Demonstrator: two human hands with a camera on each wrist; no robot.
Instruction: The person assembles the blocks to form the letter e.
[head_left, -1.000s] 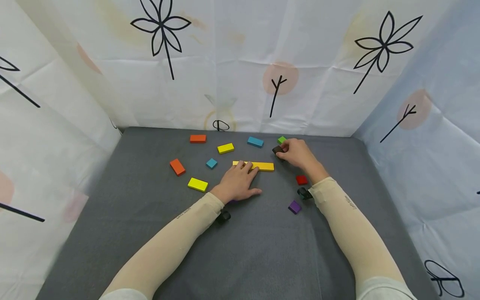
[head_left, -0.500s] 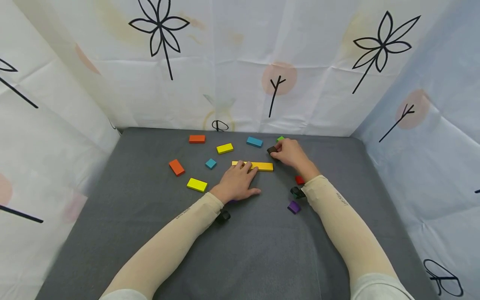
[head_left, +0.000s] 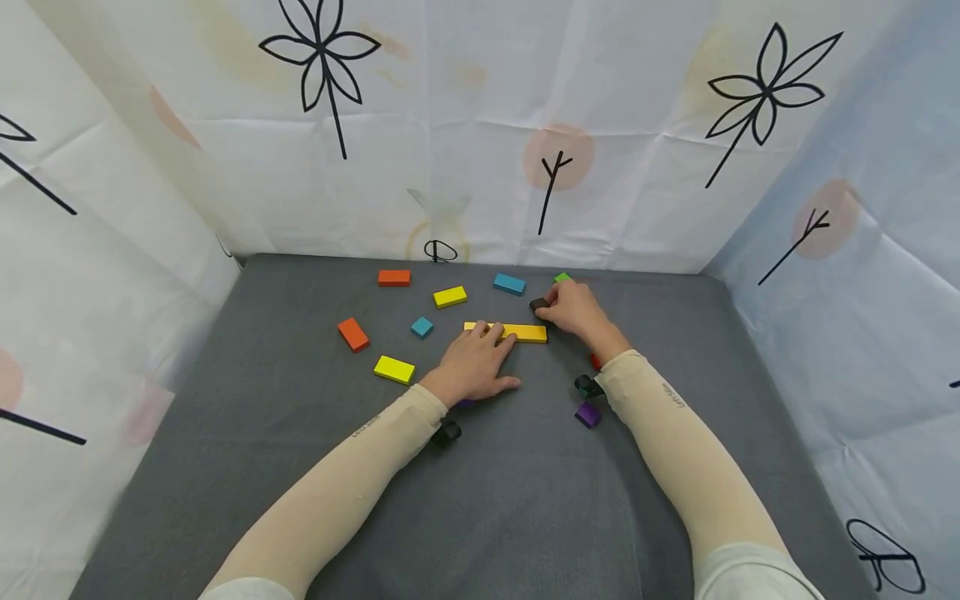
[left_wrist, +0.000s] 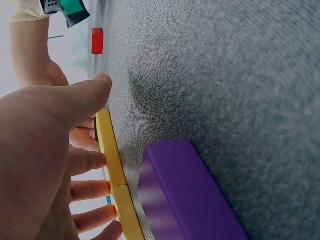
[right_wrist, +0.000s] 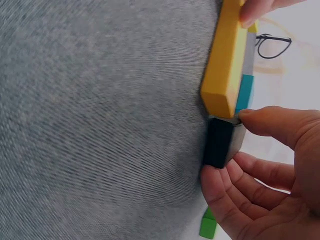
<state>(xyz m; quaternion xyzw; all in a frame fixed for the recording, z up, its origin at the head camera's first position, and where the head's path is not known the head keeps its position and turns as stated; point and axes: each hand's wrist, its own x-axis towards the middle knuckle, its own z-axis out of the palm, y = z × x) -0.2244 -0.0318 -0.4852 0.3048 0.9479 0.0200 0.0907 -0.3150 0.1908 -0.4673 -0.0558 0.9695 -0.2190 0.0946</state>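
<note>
So the left hand (head_left: 471, 367) is resting, grip spread, on two amber blocks (head_left: 528, 334) lying end to end on the bench (head_left: 525, 517), probably steadying them. Just past that, the right hand (head_left: 576, 310) is pinching one dark block (right_wrist: 220, 142) near the amber end, likely for finer control. Around them I'm counting two purple blocks (head_left: 588, 414), two yellow blocks (head_left: 393, 369), one red block (left_wrist: 97, 41), two orange blocks (head_left: 353, 335), two blue blocks (head_left: 509, 284), one green block (head_left: 562, 277).

The left arm (head_left: 337, 496) and right arm (head_left: 693, 450) stretch from the near side, the left hand (head_left: 472, 367) palm down with fingers extended, the right hand (head_left: 579, 310) farther off, curled in a pinch.
</note>
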